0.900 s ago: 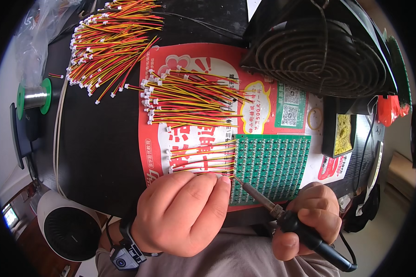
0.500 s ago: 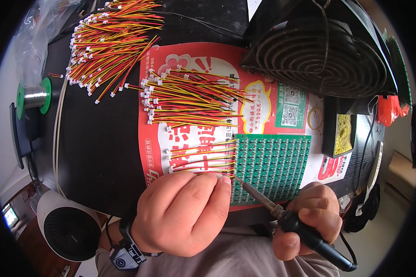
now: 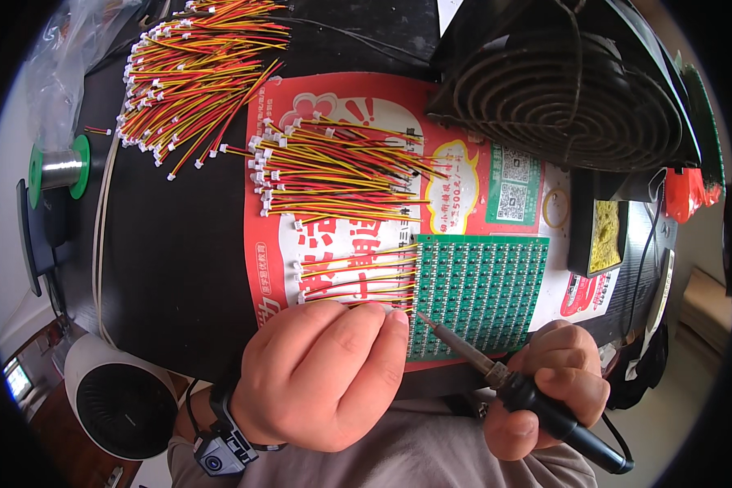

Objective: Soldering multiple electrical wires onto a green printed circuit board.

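Observation:
A green circuit board (image 3: 481, 285) with rows of small parts lies on a red and white printed sheet. Several red, yellow and black wire leads (image 3: 354, 262) with white plugs reach its left edge. My left hand (image 3: 325, 378) is closed in a pinch at that edge, on a wire lead mostly hidden by the fingers. In my right hand (image 3: 555, 378) is a soldering iron (image 3: 466, 350), gripped by its black handle. The iron's tip sits over the board's left side, just right of my left fingertips; whether it touches cannot be told.
Beyond the board lies a bunch of wire leads (image 3: 333, 171), and a larger pile (image 3: 199, 85) is at the far left. A black fan (image 3: 565, 114) stands at the far right, near a yellow sponge (image 3: 606, 236) in a black holder. A solder spool (image 3: 61, 171) is at left.
The soldering iron's tip has drawn back slightly to the right, away from my left fingertips, with my right hand. My left hand has stayed almost still.

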A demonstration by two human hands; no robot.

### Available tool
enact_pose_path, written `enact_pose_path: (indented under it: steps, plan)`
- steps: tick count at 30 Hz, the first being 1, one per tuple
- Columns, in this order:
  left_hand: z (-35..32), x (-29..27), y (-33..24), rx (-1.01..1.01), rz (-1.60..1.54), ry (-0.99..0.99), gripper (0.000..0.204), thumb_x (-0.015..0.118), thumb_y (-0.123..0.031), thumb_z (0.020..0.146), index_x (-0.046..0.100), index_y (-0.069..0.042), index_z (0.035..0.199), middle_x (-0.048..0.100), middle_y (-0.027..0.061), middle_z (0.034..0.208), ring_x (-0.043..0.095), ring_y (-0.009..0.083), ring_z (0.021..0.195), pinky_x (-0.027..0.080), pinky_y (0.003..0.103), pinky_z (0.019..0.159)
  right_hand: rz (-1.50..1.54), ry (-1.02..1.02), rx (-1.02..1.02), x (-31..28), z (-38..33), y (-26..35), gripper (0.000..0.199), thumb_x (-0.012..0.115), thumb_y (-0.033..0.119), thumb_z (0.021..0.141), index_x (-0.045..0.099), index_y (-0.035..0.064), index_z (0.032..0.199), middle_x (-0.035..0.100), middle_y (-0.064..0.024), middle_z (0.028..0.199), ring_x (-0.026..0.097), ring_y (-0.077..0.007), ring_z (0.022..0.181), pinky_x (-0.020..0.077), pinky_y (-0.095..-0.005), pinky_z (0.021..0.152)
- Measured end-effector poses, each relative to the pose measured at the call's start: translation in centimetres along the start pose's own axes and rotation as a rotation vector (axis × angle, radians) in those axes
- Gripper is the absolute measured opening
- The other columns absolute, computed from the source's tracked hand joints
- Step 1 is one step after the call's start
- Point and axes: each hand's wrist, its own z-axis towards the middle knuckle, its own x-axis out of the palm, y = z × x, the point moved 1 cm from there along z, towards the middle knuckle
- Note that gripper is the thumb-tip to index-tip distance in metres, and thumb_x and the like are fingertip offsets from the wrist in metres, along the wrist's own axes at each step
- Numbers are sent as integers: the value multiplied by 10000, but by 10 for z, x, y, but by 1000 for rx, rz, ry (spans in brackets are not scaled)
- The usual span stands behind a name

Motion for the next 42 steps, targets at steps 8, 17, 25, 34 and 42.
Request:
enact_pose_path:
  steps: [8,17,25,34,42]
  plan:
    - [-1,-1,0,10,-4,-18,271,701,16,674,703,48,944,623,141,891,621,262,710,543,342,584,-35,-72,3,11,3,3,376,644,347,840,484,28,959,445,-31,629,443,-127,507,336,-266,435]
    - [0,1,1,5,-33,-34,252,670,51,669,694,53,919,620,132,848,617,266,695,535,343,572,-59,-85,27,11,2,5,380,645,364,851,486,37,961,445,-35,625,452,-133,514,348,-270,466]
    - [1,1,2,32,-20,-68,260,677,49,668,694,50,927,615,117,823,592,248,665,510,336,557,-53,-103,10,11,3,3,387,639,369,850,484,30,954,449,-39,623,453,-135,514,337,-277,459]
    - [-1,2,3,10,-31,-32,329,678,38,636,693,53,965,610,118,814,591,252,666,504,339,556,21,21,-25,-1,1,-3,374,656,331,825,492,15,939,433,-26,616,423,-124,501,301,-268,430]
    - [-1,5,3,16,-23,-49,313,675,42,653,689,63,965,607,118,800,589,250,658,505,344,558,-29,-59,-48,12,4,-2,380,672,323,814,500,8,938,423,-20,598,416,-124,500,292,-268,426]
